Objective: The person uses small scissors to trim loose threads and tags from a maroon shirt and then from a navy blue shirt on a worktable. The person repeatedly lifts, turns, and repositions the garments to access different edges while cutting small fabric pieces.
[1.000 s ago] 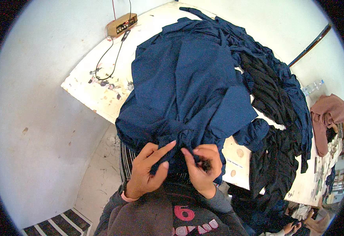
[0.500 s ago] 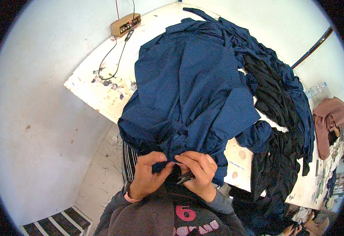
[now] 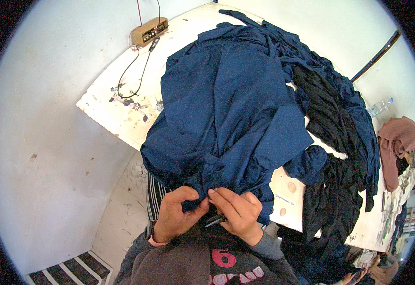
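Note:
A large navy blue garment [image 3: 236,114] is spread over the white table [image 3: 117,114], its near edge hanging toward me. My left hand [image 3: 176,213] pinches that near edge between thumb and fingers. Right beside it, my right hand [image 3: 236,213] also grips the blue cloth, and a small dark tool [image 3: 214,221], perhaps thread snips, shows under its fingers. The two hands nearly touch. What lies under the fabric fold is hidden.
Black garments [image 3: 326,118] and more navy cloth lie piled on the table's right half. A tan box with wires [image 3: 149,31] sits at the far corner. A pinkish-brown garment [image 3: 399,142] hangs at right. Pale walls close in on the left.
Both hands have drawn together at the garment's near edge, fingers closing from spread to a pinch. The blue cloth shifted slightly toward me.

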Available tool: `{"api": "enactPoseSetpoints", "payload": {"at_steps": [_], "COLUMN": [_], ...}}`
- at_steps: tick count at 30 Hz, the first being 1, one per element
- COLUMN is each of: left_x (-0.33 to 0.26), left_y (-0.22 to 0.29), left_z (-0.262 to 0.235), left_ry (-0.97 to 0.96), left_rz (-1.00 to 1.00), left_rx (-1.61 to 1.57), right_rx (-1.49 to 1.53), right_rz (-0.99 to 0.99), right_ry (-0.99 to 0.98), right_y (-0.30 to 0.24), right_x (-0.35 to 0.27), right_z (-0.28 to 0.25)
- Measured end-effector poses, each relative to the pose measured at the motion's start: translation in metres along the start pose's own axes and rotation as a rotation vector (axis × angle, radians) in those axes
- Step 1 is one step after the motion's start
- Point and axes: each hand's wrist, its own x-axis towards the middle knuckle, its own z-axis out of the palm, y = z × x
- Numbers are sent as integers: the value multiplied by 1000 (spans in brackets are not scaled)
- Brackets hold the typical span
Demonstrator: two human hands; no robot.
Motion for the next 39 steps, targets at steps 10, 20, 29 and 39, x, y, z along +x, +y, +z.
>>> {"api": "enactPoseSetpoints", "payload": {"at_steps": [10, 20, 29, 39], "left_x": [3, 32, 21, 28], "left_y": [6, 12, 7, 7], "left_z": [-3, -24, -29, -27], "left_ry": [67, -112, -188, -69], "left_rz": [-1, 193, 121, -725], "left_rx": [275, 415, 242, -779], "right_rx": [68, -31, 263, 736], "right_rz": [26, -134, -92, 705], "right_ry": [-75, -38, 57, 215], "right_y": [6, 10, 11, 45], "right_x": [7, 7, 22, 47], "right_z": [-3, 3, -7, -17]}}
